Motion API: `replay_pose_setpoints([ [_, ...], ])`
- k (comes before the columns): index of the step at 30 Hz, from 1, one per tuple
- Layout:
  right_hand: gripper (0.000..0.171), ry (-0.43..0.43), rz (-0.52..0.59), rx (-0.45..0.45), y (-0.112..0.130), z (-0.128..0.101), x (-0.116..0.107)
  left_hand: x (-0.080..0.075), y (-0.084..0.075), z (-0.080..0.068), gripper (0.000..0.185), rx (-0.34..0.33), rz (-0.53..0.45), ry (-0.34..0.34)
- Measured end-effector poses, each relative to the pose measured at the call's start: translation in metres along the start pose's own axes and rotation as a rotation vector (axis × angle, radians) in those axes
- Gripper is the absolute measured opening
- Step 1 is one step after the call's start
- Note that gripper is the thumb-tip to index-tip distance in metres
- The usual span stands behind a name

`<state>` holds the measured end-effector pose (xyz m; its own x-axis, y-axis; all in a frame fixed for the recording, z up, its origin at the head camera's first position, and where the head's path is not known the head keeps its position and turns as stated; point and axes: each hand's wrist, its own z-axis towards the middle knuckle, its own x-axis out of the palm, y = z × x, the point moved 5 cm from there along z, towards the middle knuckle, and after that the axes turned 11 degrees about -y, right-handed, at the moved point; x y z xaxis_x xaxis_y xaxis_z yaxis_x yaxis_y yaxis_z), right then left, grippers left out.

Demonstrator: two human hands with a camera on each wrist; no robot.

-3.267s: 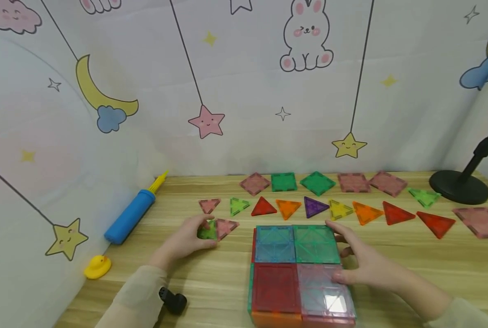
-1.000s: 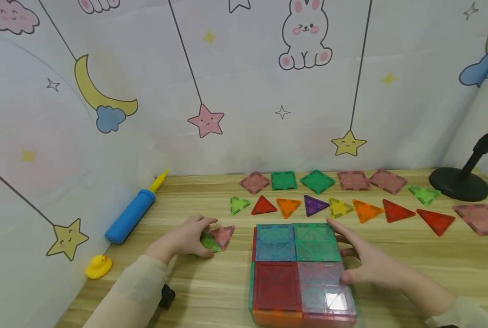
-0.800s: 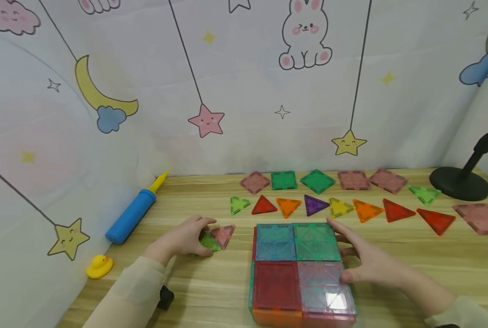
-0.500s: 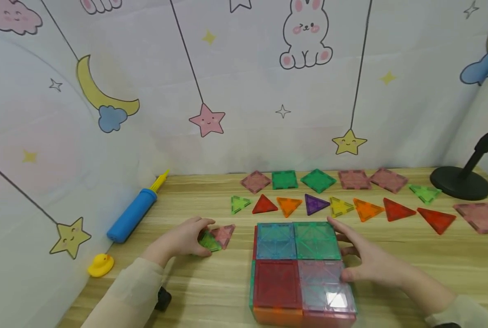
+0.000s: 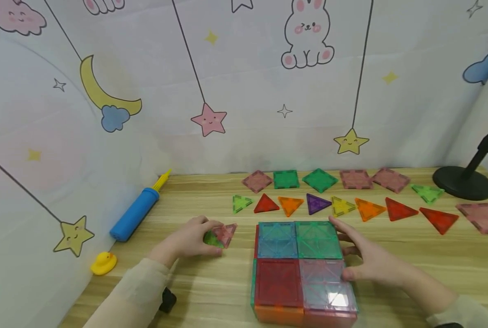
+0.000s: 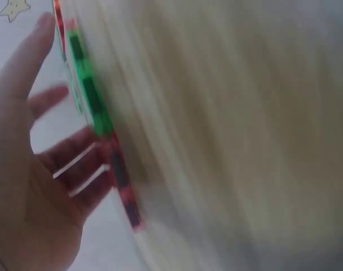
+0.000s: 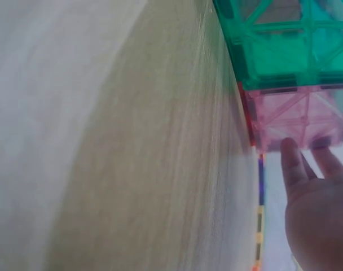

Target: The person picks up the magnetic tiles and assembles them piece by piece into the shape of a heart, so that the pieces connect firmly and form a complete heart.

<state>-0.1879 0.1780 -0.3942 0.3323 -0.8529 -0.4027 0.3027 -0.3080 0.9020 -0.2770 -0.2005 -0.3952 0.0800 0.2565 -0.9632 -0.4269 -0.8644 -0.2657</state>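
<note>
A flat box of square magnetic tiles (image 5: 301,269) lies on the wooden table (image 5: 211,282), with blue, green, red and pink tops. My right hand (image 5: 352,253) rests against its right side, fingers straight, thumb at the pink tile's edge. The right wrist view shows that hand (image 7: 312,197) by the pink tile (image 7: 298,118) and the green tile (image 7: 284,51). My left hand (image 5: 205,232) pinches small green and pink triangle tiles (image 5: 223,234) left of the box. The left wrist view is blurred, with my fingers (image 6: 64,164) behind the tiles' edges (image 6: 92,96).
A row of coloured triangles (image 5: 342,207) and a row of pink and green squares (image 5: 319,180) lie behind the box. A blue and yellow pump (image 5: 135,214) and a yellow duck (image 5: 103,263) sit at the left. A black stand base (image 5: 463,182) is at the right.
The pink triangle that lay behind my left hand 3.3 s ago is gone from the table. The left hand has since drawn its triangles together and shifted slightly right. The right hand has stayed.
</note>
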Motion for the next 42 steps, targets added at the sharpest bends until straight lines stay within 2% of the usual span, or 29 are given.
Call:
replay_pose_setpoints([
  [4,0.085,-0.004,0.007,-0.011,0.002,0.0,-0.001,0.003,-0.006,0.006,0.081,-0.035,0.042,-0.04],
  [8,0.085,0.002,0.005,-0.009,0.002,0.001,-0.001,0.005,-0.009,0.008,0.078,-0.074,0.081,-0.062],
  [16,0.086,0.006,0.004,0.006,0.001,0.003,-0.001,0.008,-0.014,0.009,0.071,-0.059,0.138,-0.103],
  [22,0.086,0.007,-0.01,-0.004,0.001,0.003,0.0,0.012,-0.011,0.008,0.063,-0.049,0.085,-0.119],
  [28,0.085,0.01,-0.007,-0.008,0.0,0.002,0.001,0.012,0.003,0.0,0.077,-0.056,-0.009,-0.083],
  [32,0.084,0.011,0.003,-0.011,0.0,0.002,0.001,0.007,0.01,-0.005,0.073,-0.014,-0.029,-0.068],
  [37,0.083,0.017,0.028,-0.009,0.0,0.001,0.0,0.002,0.006,-0.005,0.062,0.071,-0.018,-0.051],
  [42,0.085,0.012,0.022,-0.036,0.001,0.001,0.0,0.0,0.001,-0.004,0.064,0.064,0.022,-0.039],
])
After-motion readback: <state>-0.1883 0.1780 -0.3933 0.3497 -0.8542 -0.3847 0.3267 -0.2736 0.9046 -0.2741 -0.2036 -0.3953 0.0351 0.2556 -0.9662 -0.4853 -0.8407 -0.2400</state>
